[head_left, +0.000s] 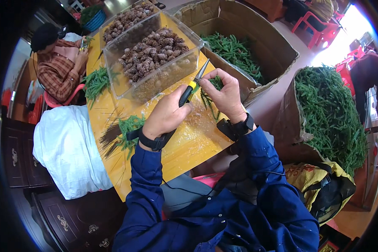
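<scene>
My left hand (167,114) is wrapped around the black and yellow handles of needle-nose pliers (193,85), whose grey jaws point up and away. Close to those jaws, my right hand (227,93) pinches a green artificial pine sprig (207,101) between thumb and fingers; the sprig hangs down below the hand. Whether the jaws touch the sprig's stem is too small to tell. Beyond both hands, a clear plastic bin (152,93) holds many brown pine cones (155,52). Left of my left wrist lie green sprigs (131,125) and a bundle of thin dark wires (110,137).
The yellow table (189,147) carries white flecks. Cardboard boxes (277,42) full of green branches (329,113) stand to the right. A white sack (71,147) sits at the left, beside dark drawers (75,214). A co-worker in a plaid shirt (56,69) works at the far left.
</scene>
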Demonstrator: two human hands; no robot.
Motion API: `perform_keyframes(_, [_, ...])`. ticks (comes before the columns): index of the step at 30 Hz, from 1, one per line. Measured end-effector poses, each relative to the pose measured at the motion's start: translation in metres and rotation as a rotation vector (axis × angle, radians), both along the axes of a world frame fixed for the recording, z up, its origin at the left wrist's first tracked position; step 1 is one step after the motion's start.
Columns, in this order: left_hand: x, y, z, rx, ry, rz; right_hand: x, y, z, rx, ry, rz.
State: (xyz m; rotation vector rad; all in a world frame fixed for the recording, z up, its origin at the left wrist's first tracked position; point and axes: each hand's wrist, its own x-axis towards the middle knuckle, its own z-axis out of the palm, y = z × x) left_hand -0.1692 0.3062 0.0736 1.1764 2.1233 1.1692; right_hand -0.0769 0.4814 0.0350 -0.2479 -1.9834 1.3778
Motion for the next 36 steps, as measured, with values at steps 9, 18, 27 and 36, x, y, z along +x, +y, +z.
perform_keyframes(9, [0.004, -0.001, 0.001, 0.002, 0.243, 0.077, 0.000, 0.002, 0.000, 0.033, -0.010, -0.003])
perform_keyframes(18, [-0.002, -0.007, 0.001, -0.009, -0.017, 0.037, 0.000, 0.001, 0.002, -0.158, 0.021, 0.052])
perform_keyframes(27, [-0.003, -0.013, 0.009, -0.056, 0.131, -0.011, 0.000, 0.003, -0.001, -0.434, -0.029, 0.180])
perform_keyframes(36, [0.015, -0.053, 0.002, 0.000, 0.333, 0.088, 0.001, -0.019, -0.005, -0.676, -0.091, 0.437])
